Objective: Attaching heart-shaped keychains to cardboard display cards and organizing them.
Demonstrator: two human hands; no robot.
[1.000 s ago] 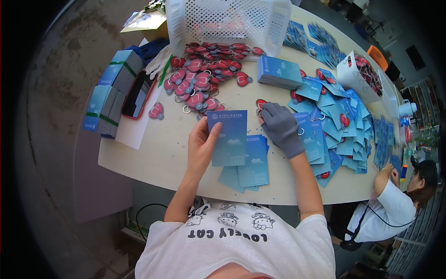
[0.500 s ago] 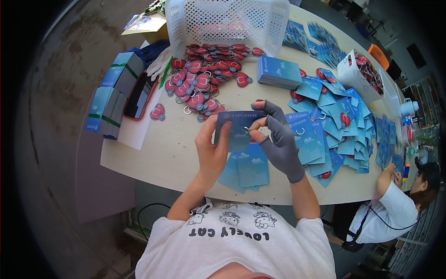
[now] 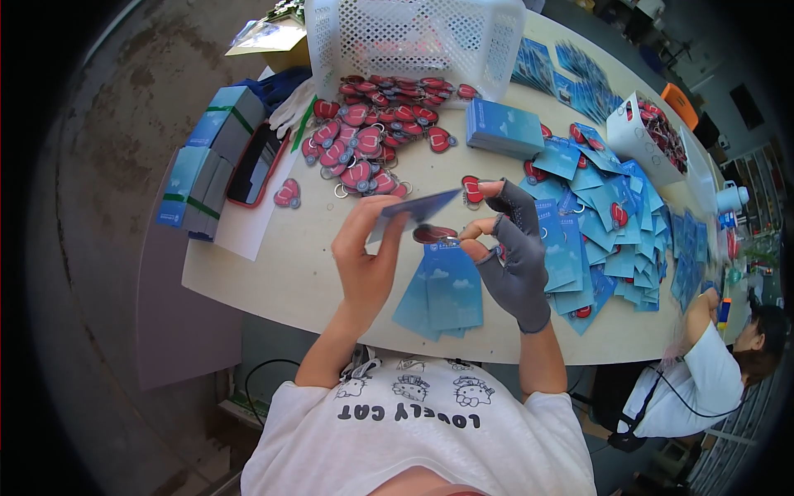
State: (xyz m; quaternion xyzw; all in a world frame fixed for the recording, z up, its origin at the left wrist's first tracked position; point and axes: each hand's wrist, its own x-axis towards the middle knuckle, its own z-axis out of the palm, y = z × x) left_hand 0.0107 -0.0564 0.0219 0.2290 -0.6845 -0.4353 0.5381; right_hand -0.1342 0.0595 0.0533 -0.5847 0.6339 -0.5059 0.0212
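1. Head view: we noted the left hand [image 3: 364,264], bare, with its fingers clamped on a blue card [image 3: 411,211] held tilted above the worktop [image 3: 281,273].
2. The gloved right hand [image 3: 517,256] had thumb and forefinger closed on a red keychain charm [image 3: 434,235] just under the card.
3. A stack of blue cards [image 3: 442,293] lay directly below both hands; a heap of red charms [image 3: 368,136] sat near the white basket [image 3: 413,37].
4. Risk, as we judged it: the pinch on the charm's ring looked light; it could slip and drop onto the stack.
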